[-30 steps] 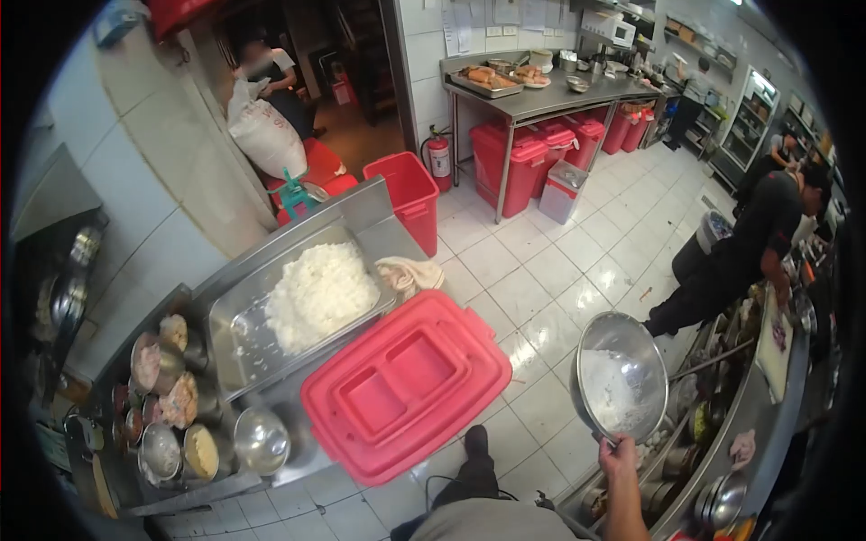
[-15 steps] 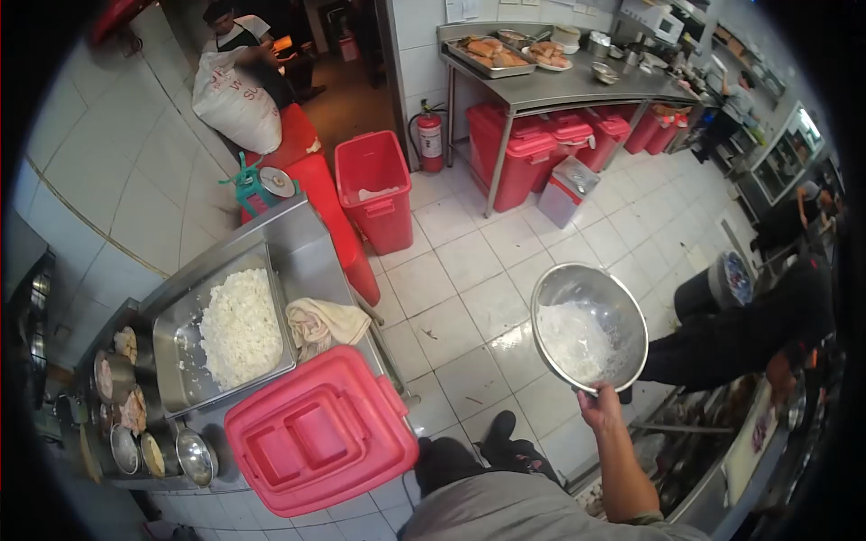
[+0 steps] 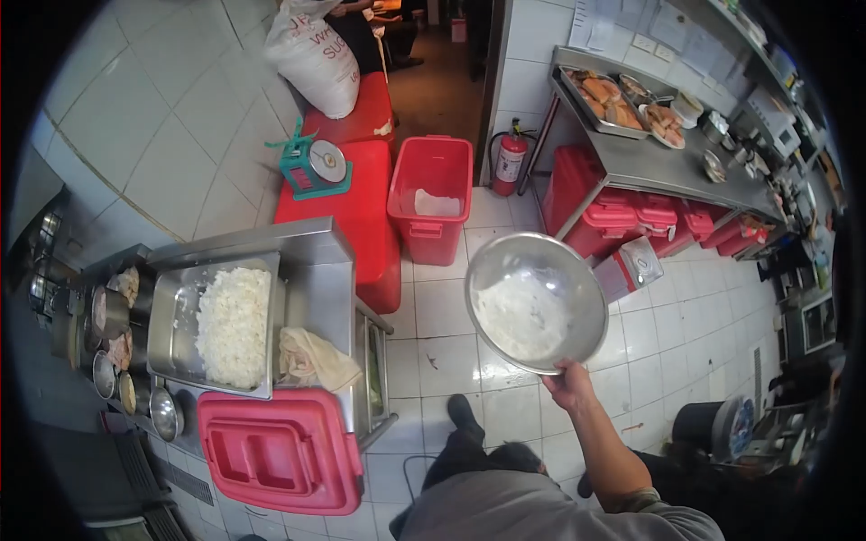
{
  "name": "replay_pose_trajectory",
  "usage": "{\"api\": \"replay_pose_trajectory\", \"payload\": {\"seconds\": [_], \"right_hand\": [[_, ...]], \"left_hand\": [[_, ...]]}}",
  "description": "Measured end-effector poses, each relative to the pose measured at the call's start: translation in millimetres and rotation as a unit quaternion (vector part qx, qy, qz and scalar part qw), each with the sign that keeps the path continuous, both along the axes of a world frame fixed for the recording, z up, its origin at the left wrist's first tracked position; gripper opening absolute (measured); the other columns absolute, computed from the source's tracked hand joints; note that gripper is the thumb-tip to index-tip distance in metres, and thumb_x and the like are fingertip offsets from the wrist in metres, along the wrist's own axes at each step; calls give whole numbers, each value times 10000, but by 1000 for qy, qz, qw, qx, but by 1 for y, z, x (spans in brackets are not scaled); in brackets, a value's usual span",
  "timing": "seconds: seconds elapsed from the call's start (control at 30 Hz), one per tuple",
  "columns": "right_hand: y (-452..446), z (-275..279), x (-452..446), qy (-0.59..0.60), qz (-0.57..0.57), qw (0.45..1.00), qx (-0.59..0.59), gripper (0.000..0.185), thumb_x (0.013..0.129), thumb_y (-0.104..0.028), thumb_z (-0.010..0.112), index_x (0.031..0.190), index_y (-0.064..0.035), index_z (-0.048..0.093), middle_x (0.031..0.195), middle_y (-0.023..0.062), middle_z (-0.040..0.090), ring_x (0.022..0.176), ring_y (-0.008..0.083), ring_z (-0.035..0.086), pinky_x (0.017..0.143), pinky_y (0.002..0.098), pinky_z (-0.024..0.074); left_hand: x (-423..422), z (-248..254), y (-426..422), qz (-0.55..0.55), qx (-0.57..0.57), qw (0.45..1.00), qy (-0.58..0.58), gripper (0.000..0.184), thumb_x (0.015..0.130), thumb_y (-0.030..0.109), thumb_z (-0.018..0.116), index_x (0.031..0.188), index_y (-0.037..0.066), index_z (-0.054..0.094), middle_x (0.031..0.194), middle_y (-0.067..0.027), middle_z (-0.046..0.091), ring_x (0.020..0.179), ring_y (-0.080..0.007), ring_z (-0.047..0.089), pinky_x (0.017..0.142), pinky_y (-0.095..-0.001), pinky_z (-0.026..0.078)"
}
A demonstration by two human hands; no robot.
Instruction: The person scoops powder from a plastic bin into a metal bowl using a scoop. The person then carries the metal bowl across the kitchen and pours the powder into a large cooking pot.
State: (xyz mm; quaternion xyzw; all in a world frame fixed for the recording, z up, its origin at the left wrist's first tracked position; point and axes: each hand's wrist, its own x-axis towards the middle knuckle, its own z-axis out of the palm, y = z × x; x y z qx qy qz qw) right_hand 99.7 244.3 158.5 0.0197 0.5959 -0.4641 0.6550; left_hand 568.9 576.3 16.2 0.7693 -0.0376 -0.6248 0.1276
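A large steel bowl [image 3: 538, 303] with white powder in it is held out over the tiled floor. My right hand [image 3: 568, 386] grips its near rim, thumb over the edge, and the bowl leans toward me. To the left, a steel tray [image 3: 185, 307] holds a heap of white rice-like food [image 3: 233, 326]. Beside the tray lies a crumpled beige cloth [image 3: 316, 357]. A red lid [image 3: 281, 451] rests at the near end of the steel counter. My left hand is out of view.
An open red bin [image 3: 428, 230] stands ahead, beside red containers carrying a green scale [image 3: 316, 168] and a white sack [image 3: 311, 54]. A fire extinguisher [image 3: 511, 160] and a steel table [image 3: 667, 162] are at the back right. A dark bucket [image 3: 708, 426] stands at the right.
The view has swung right and toward the red bin. My right hand has carried the bowl along, away from the right-hand counter. The person at the right has mostly left the view.
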Motion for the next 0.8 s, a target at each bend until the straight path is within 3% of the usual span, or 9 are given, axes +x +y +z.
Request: {"api": "replay_pose_trajectory", "payload": {"seconds": [0.2, 0.4, 0.57, 0.7, 0.8], "right_hand": [[-115, 21, -21, 3, 21, 1000, -7, 237, 883, -60, 503, 1109, 12, 519, 1012, 141, 620, 800, 246, 671, 650, 369, 626], [-268, 5, -30, 13, 83, 995, -49, 320, 886, -42, 475, 1192, 53, 486, 1095, 186, 601, 900, 293, 664, 667, 374, 623], [-409, 23, 60, 3, 203, 972, -122, 425, 886, -14, 443, 1307, 47, 436, 1257, 199, 549, 982, 342, 651, 734, 410, 617], [-515, 71, 192, -76, 323, 932, -149, 474, 899, -11, 429, 1369, 24, 377, 1291, 207, 524, 1117, 341, 602, 808, 412, 608], [-578, 97, 305, -139, 373, 899, -184, 490, 887, 36, 437, 1370, 70, 364, 1312, 249, 502, 1165, 382, 581, 941, 462, 575]], "left_hand": [[-55, 18, -98, 27, -25, 999, -7, 442, 949, 342, 595, 1256, 39, 496, 1101, -148, 576, 934, -297, 623, 765, -459, 567], [-109, 33, -203, 104, -64, 992, -40, 431, 951, 338, 593, 1254, 42, 509, 1103, -140, 590, 934, -291, 631, 764, -448, 560], [-156, 45, -239, 196, -61, 977, -59, 423, 952, 334, 591, 1252, 45, 520, 1104, -133, 602, 934, -286, 638, 763, -439, 555], [-197, 42, -251, 270, -37, 961, -50, 416, 953, 331, 589, 1250, 47, 529, 1105, -128, 612, 933, -282, 643, 762, -431, 550], [-222, 30, -265, 321, -16, 946, -34, 411, 954, 328, 588, 1249, 48, 536, 1105, -124, 619, 933, -279, 647, 761, -426, 547]]}}
